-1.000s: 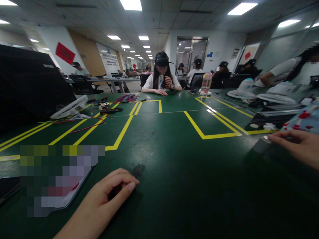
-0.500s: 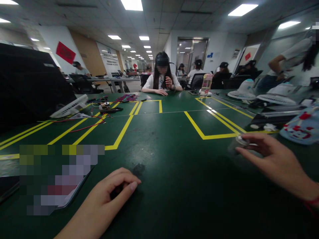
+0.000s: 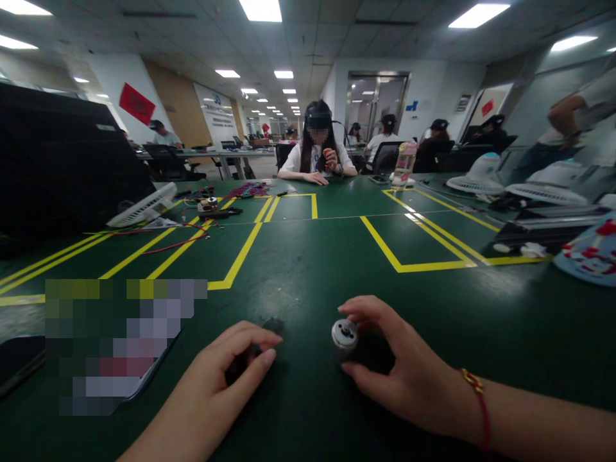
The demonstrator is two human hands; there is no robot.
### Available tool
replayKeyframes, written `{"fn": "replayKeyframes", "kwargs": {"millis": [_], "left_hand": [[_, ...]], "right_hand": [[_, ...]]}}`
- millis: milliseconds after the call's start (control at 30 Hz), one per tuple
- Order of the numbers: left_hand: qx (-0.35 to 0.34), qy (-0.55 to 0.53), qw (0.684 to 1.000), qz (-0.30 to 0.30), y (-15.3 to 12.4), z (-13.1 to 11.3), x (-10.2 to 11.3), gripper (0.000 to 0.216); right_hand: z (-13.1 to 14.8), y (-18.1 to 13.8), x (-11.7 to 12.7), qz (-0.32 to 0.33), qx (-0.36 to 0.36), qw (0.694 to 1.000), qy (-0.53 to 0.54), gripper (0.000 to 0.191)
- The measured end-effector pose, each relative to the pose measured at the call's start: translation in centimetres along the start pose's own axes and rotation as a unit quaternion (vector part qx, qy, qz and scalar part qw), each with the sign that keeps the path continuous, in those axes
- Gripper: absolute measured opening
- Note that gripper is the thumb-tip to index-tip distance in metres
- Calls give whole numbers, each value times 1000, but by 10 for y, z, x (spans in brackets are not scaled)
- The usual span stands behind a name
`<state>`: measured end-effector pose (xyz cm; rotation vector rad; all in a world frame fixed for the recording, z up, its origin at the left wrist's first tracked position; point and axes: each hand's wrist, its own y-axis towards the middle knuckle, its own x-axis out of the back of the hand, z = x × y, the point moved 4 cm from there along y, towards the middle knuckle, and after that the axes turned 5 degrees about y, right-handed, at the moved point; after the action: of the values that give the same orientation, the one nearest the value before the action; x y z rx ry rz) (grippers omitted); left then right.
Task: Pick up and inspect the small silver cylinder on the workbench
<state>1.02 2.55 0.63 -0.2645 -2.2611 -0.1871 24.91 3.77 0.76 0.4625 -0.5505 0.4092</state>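
On the near stretch of the desk [image 3: 308, 417], from where I stand, 2 bare hands face each other. The left hand [image 3: 224, 378] is loosely curled, thumb and forefinger slightly apart with nothing visible between them; it seems simply at rest, though its hollow is too dark to read. The right hand [image 3: 409, 372] arches around a small metal cylinder [image 3: 344, 335], thumb on the near side, forefinger on the far side. That grip looks slack: green shows between forefinger and rim, so it is parted rather than clamped, though I cannot tell whether the thumb touches. The metal cylinder is between the 2 hands, seemingly upright, its end face up; curving around the sides suits a round body and leaves that face uncovered. A red wristband [image 3: 484, 410] circles the right wrist.

Left of the left hand lies a flat thing [image 3: 137, 385], mostly masked by pixels, set aside, I would say, from the space between the hands. Farther off, yellow tape [image 3: 244, 253] outlines areas of the desk, probably to keep places apart. Loose red wires [image 3: 178, 246] trail on the left; a patterned blue container [image 3: 590, 253] stands at the far right. Across the desk sits a person [image 3: 293, 160], 1 forearm resting on the desk top, with a bottle [image 3: 405, 163] upright nearby.
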Motion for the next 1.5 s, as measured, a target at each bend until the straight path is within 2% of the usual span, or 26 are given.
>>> {"fn": "replayKeyframes", "kwargs": {"millis": [100, 233, 367, 600, 767, 867, 1000, 1133, 1300, 1400, 1500], "left_hand": [[-33, -13, 999, -9, 8, -22, -8, 24], [-87, -44, 995, -13, 27, -60, -16, 23], [-108, -49, 993, -27, 41, -78, -15, 14], [-117, -53, 991, -23, 43, -77, -12, 11], [-103, -50, 990, -82, 43, -70, -1, 10], [-83, -22, 995, -48, 43, -58, -7, 10], [-104, 31, 994, 14, 44, -47, -29, 9], [-110, 50, 992, 19, 44, -43, -38, 11], [-109, 54, 992, 24, 42, -45, -35, 16], [-95, 35, 995, 26, 37, -42, -26, 21], [-61, -2, 998, 18, 23, -28, -12, 22]], "right_hand": [[-6, -1, -2, -2, -41, 998, 37, 65], [-8, 2, -4, 4, -54, 997, 59, 61], [-9, 3, -3, 3, -68, 995, 70, 58], [-6, 4, -3, 16, -67, 995, 68, 57], [-3, 3, 3, 34, -52, 998, 25, 49], [-3, 2, 9, 25, -58, 998, -3, 40], [-6, 1, 10, 17, -68, 998, 4, 38], [-10, 1, 6, 22, -85, 996, 17, 42], [-7, 1, 6, 35, -94, 994, 32, 43], [-8, -2, 20, 2, -94, 996, -2, 42], [-25, -13, 56, -75, -120, 986, -84, 43]]}}
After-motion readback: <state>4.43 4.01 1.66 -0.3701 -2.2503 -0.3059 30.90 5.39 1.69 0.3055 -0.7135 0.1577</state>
